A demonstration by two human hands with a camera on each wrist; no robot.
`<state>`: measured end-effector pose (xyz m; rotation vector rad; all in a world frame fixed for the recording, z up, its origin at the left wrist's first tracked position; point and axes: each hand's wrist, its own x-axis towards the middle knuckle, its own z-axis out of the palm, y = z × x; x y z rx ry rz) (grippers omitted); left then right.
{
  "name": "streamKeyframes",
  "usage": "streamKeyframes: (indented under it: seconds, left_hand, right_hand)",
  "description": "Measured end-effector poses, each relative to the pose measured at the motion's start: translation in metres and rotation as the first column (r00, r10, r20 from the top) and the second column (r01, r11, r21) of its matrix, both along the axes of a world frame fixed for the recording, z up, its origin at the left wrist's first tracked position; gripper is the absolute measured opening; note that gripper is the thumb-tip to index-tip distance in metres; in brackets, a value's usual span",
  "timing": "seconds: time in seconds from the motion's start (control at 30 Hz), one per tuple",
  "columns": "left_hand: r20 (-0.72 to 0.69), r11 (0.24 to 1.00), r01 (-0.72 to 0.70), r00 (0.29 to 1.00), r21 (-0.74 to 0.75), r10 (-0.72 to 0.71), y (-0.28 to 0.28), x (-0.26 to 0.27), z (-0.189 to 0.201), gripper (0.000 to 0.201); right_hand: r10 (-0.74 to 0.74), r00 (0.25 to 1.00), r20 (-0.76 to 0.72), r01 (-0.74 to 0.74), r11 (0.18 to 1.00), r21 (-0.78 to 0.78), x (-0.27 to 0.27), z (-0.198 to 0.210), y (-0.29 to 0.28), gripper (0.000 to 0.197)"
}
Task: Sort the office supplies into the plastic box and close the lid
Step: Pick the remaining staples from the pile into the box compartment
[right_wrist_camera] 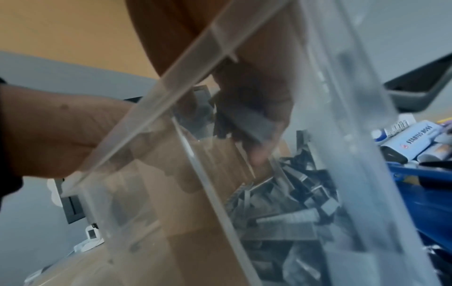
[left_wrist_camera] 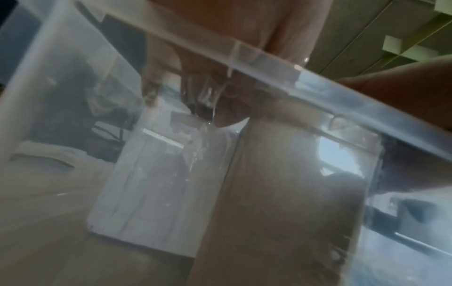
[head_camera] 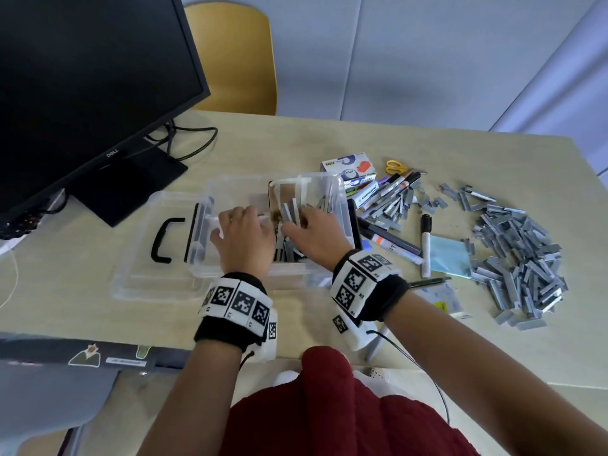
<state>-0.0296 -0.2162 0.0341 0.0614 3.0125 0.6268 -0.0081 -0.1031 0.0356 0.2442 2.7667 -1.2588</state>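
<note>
Both hands inside clear plastic box (head_camera: 210, 192). Right hand (head_camera: 316, 233) fingers pinching staple strips (right_wrist_camera: 247, 120); left hand (head_camera: 245, 236) fingers curled at divider, grip unclear. Loose staple pile (head_camera: 516, 258) at 3 o'clock.

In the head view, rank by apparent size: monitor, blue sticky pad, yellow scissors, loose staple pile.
1. Monitor, though it is nearest the camera.
2. Staple pile.
3. Blue sticky pad.
4. Yellow scissors, partly hidden.
</note>
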Motion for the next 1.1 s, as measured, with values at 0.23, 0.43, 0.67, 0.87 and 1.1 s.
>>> streamKeyframes:
  seconds: [0.23, 0.43, 0.67, 0.87, 1.1]
  left_hand:
    - [-0.036, 1.000, 0.013, 0.999, 0.008, -0.013, -0.002, 0.001, -0.002, 0.032]
    - [-0.011, 0.992, -0.058, 0.998, 0.113, 0.060, 0.004, 0.001, 0.004, 0.034]
    - [-0.137, 0.893, 0.026, 0.990, 0.449, 0.040, 0.061, 0.013, 0.020, 0.025]
    - [-0.107, 0.771, 0.238, 0.970, 0.590, -0.217, 0.162, 0.041, 0.029, 0.018]
    - [0.168, 0.719, 0.146, 0.923, 0.679, -0.347, 0.253, 0.070, 0.000, 0.024]
  right_hand:
    - [0.017, 0.996, -0.082, -0.007, 0.993, 0.121, 0.002, -0.001, 0.002, 0.046]
    - [-0.078, 0.940, -0.332, 0.054, 0.995, -0.080, 0.011, -0.006, 0.009, 0.021]
    - [-0.269, 0.880, -0.391, 0.205, 0.958, -0.198, 0.046, 0.000, 0.086, 0.027]
    - [-0.453, 0.854, -0.255, 0.454, 0.889, -0.059, 0.085, -0.009, 0.202, 0.017]
    - [-0.409, 0.903, 0.134, 0.357, 0.886, 0.295, 0.135, -0.043, 0.307, 0.023]
